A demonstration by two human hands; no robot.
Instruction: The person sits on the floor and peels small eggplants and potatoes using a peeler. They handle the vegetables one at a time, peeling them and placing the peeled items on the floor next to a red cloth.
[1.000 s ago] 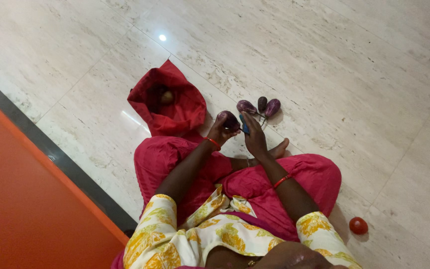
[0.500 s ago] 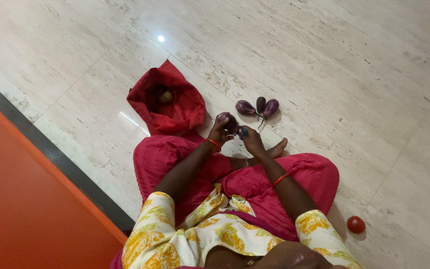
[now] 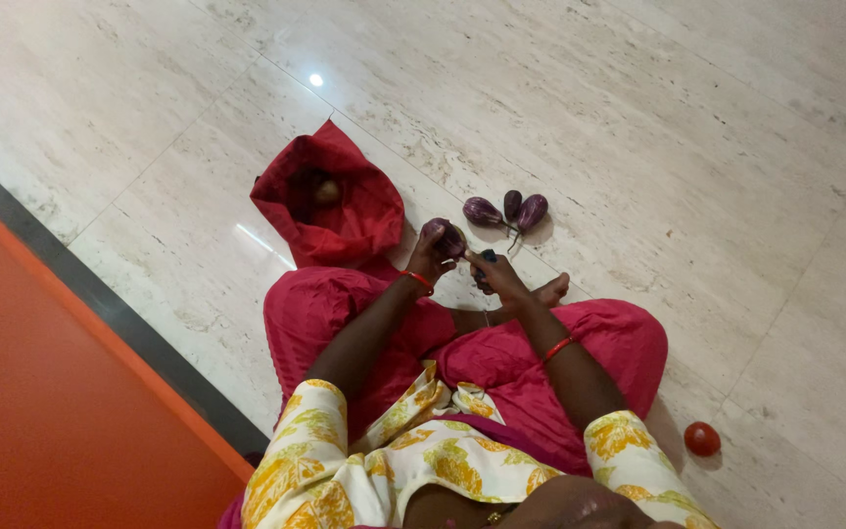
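From the head view, the left hand (image 3: 431,257) was closed around a small purple eggplant (image 3: 443,235), and the right hand (image 3: 494,277) gripped a dark-handled tool (image 3: 483,263) just beside it, hands close together over the lap. Best, I judged, to keep the eggplant steady and the blade turned away from the fingers. Three more eggplants (image 3: 506,210) lay near, a red bag (image 3: 330,206) to the left, a tomato (image 3: 702,438) well apart; open floor (image 3: 638,108) lay ahead.
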